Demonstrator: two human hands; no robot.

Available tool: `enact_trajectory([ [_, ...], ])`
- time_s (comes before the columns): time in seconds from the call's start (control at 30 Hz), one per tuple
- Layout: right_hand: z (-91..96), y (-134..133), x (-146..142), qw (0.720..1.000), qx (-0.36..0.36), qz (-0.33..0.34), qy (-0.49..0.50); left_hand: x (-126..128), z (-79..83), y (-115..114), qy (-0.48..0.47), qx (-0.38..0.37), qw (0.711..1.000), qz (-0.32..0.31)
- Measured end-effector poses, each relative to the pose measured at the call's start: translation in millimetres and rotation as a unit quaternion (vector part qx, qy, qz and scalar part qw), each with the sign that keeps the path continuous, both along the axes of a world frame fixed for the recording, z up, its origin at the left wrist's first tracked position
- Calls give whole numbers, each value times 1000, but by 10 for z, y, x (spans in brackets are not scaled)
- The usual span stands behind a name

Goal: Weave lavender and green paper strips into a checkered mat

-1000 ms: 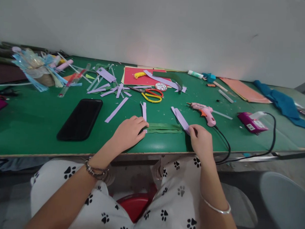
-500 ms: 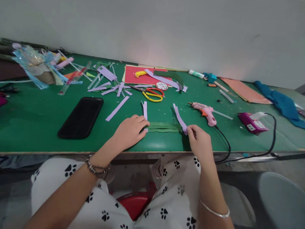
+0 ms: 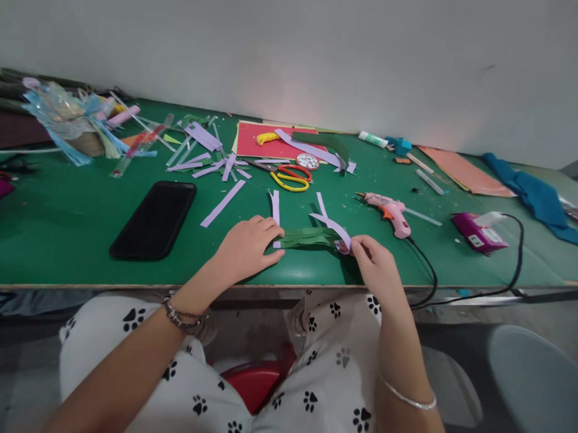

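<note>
My left hand (image 3: 247, 246) rests on the green table (image 3: 70, 234) with fingers curled, pressing down the left end of some green paper strips (image 3: 307, 237) and the foot of a lilac strip (image 3: 274, 211). My right hand (image 3: 375, 267) pinches the right end of the green strips together with another lilac paper strip (image 3: 331, 223), which now curls up and over them. The green strips are lifted slightly at the right end.
A black phone (image 3: 153, 219) lies to the left. Scissors with yellow and red handles (image 3: 290, 177), a pink glue gun (image 3: 388, 212) with its black cord (image 3: 427, 272), a red sheet (image 3: 260, 141), several lilac strips (image 3: 223, 203) and a magenta box (image 3: 475, 230) lie about.
My right hand has lifted the lilac strip and the right end of the green strips, bending the lilac strip into a curl. My left hand has stayed in place.
</note>
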State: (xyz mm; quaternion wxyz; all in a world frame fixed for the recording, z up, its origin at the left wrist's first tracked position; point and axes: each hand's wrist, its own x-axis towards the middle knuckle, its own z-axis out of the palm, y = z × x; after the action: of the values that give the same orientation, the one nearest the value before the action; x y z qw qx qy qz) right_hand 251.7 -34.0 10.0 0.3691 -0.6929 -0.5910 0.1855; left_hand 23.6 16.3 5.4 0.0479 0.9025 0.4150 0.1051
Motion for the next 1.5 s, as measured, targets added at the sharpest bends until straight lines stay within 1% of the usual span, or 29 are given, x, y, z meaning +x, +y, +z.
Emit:
enact_trajectory([
  [0.2, -80, 42, 13, 995, 19, -10, 93, 177, 67, -73, 40, 29, 997, 55],
  [0.4, -126, 47, 33, 995, 22, 1, 99, 500, 152, -142, 76, 34, 987, 135],
  [0.53, -129, 45, 24, 991, 21, 1, 133, 634, 143, -154, 111, 31, 981, 155],
  [0.63, -131, 41, 32, 981, 43, -22, 190, 663, 131, -130, 119, 31, 979, 162],
  [0.73, -139, 31, 83, 967, 90, -86, 221, 682, 149, -100, 115, 21, 977, 181],
  [0.83, -137, 14, 160, 957, 135, -159, 202, 702, 172, -79, 111, 10, 974, 195],
  [0.93, -124, -9, 208, 956, 152, -183, 170, 697, 166, -72, 94, 0, 975, 202],
  [1.03, -113, -29, 196, 972, 121, -162, 122, 668, 142, -69, 68, -9, 975, 212],
  [1.17, -112, -54, 137, 990, 76, -102, 58, 642, 137, -65, 50, -18, 973, 225],
  [1.3, -113, -80, 92, 994, 59, -92, 31, 641, 163, -59, 52, -24, 975, 214],
  [1.4, -116, -83, 61, 996, 50, -69, -5, 638, 172, -55, 49, -18, 974, 221],
  [1.5, -120, -79, 31, 997, 58, -48, -27, 630, 167, -54, 45, -8, 974, 223],
])
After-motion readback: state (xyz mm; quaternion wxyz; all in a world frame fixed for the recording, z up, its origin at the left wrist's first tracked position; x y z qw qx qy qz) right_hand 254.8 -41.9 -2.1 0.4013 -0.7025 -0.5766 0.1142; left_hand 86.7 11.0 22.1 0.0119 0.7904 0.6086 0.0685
